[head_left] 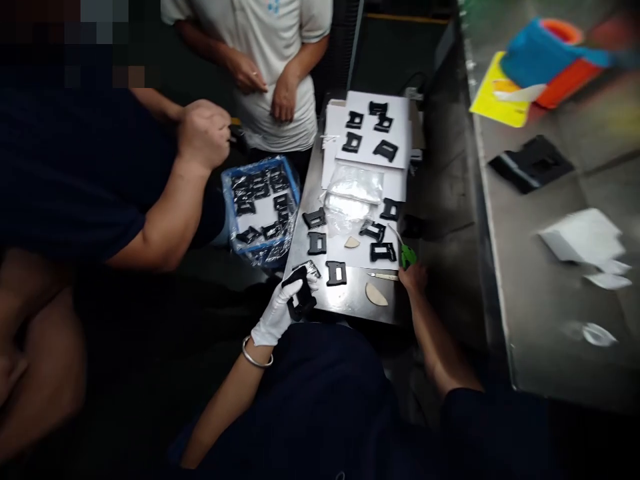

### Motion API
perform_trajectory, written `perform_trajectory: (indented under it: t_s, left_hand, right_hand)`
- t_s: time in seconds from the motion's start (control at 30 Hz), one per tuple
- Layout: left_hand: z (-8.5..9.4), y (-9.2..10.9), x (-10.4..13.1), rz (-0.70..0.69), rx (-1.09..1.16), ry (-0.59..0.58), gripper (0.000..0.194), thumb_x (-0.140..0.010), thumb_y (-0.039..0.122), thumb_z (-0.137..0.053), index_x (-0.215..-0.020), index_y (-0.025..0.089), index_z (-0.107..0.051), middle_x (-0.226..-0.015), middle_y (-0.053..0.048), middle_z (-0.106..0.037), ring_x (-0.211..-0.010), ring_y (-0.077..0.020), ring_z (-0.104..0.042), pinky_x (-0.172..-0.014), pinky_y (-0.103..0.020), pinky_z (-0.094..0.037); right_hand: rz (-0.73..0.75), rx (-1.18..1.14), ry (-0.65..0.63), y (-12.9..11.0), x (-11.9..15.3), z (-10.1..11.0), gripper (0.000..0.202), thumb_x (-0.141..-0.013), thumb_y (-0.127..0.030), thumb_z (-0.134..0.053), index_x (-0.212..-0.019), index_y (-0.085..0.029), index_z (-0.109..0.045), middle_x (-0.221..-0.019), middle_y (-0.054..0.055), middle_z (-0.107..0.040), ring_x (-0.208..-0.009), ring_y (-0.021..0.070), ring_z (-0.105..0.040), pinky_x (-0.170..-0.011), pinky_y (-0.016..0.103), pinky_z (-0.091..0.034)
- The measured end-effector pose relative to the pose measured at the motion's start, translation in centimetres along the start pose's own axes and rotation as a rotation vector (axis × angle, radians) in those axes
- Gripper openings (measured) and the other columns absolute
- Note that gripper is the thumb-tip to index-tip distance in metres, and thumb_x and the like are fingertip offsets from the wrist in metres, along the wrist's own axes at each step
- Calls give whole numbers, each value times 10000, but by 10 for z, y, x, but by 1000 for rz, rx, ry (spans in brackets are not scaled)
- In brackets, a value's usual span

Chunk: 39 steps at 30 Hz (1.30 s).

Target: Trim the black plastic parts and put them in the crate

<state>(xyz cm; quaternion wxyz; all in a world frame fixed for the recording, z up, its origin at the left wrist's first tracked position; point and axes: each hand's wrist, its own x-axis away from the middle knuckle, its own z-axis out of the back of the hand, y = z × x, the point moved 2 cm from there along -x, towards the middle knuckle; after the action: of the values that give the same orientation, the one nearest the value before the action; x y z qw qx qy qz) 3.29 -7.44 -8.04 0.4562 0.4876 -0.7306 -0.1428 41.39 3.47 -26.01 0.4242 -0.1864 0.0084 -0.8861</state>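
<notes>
Gloved left hand: we grip a black frame.
Bare right hand: at the green tool; we cannot tell its hold.
Tool step: likely readying; next needs secure grasp.

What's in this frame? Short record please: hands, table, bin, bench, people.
left hand: the left hand, white-gloved, holds a black part over the table's near edge
right hand: the right hand, bare, at a green item; grip unclear
table: metal table with white sheets, clear bags, more black parts, a thin knife-like tool, two beige pieces
bin: blue bin, plastic-lined, black parts inside
bench: metal bench, right; yellow card on it, blurred
people: one light-shirted person across; others at left
</notes>
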Motion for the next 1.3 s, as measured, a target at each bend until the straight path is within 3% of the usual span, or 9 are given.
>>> perform_trajectory:
  t_s: [0.17,0.3,0.4,0.53,0.67,0.8,0.93,1.13,1.3]
  left_hand:
    - [8,-16,14,-146,10,-7,413,-856,298,-683,-1242,150,-666,-1120,-93,-708,-997,-208,-680,-883,-308,-541]
    - [23,-41,23,-112,80,16,525,-902,451,-554,-1315,129,-599,-1110,-114,-695,-963,-222,-677,-907,-379,-542]
    - [41,-58,27,-167,-223,82,570,-890,463,-568,-1357,137,-553,-1129,-110,-676,-954,-202,-660,-940,-387,-531]
    - [78,-76,33,-185,-826,130,729,-770,283,-728,-1434,152,-458,-1173,-99,-665,-1022,-201,-648,-988,-366,-515]
    - [120,-91,55,-109,-1250,143,734,-729,238,-730,-1422,180,-495,-1172,-104,-684,-1108,-269,-645,-1090,-436,-446]
    - [151,-112,89,-13,-1355,107,702,-695,242,-738,-1373,192,-562,-1107,-110,-713,-1063,-319,-673,-1040,-448,-468]
    - [172,-129,124,82,-1406,121,695,-719,290,-718,-1389,214,-550,-1177,-119,-710,-1082,-327,-680,-985,-407,-498]
    - [201,-135,163,183,-1366,179,680,-654,316,-746,-1317,260,-602,-1156,-100,-718,-1055,-350,-683,-920,-414,-507]
    - [215,-153,162,263,-1164,288,783,-566,346,-820,-1306,232,-591,-1134,-107,-692,-1026,-334,-656,-865,-395,-498]
  right_hand:
    - [46,4,41,0,-9,-3,676,-828,-335,-606,-1351,69,-463,-1223,398,-527,-1109,461,-578,-853,519,-490]
    - [75,0,147,11,2,9,698,-829,-362,-558,-1375,39,-392,-1315,407,-451,-1097,453,-595,-830,539,-512]
    - [172,26,168,20,29,22,665,-840,-405,-549,-1330,24,-412,-1280,384,-496,-1107,430,-590,-840,498,-503]
    - [565,139,-101,31,99,26,464,-828,-490,-598,-1137,-151,-530,-941,148,-665,-855,302,-652,-692,344,-455]
    - [1108,338,-384,26,181,18,244,-883,-401,-562,-1031,-222,-487,-927,55,-678,-780,218,-642,-577,273,-288]
    - [1300,511,-454,9,232,7,208,-871,-248,-571,-1036,-211,-450,-975,62,-687,-752,196,-642,-551,284,-178]
    - [1345,541,-460,6,254,-5,182,-885,-206,-558,-1029,-204,-446,-956,62,-694,-773,210,-668,-550,293,-168]
    - [1394,562,-433,25,260,-26,363,-860,-139,-528,-1213,-185,-455,-1061,101,-705,-861,257,-713,-582,284,-319]
    - [1432,550,-380,32,266,-37,474,-832,-114,-512,-1300,-175,-464,-1189,147,-689,-931,268,-719,-653,290,-429]
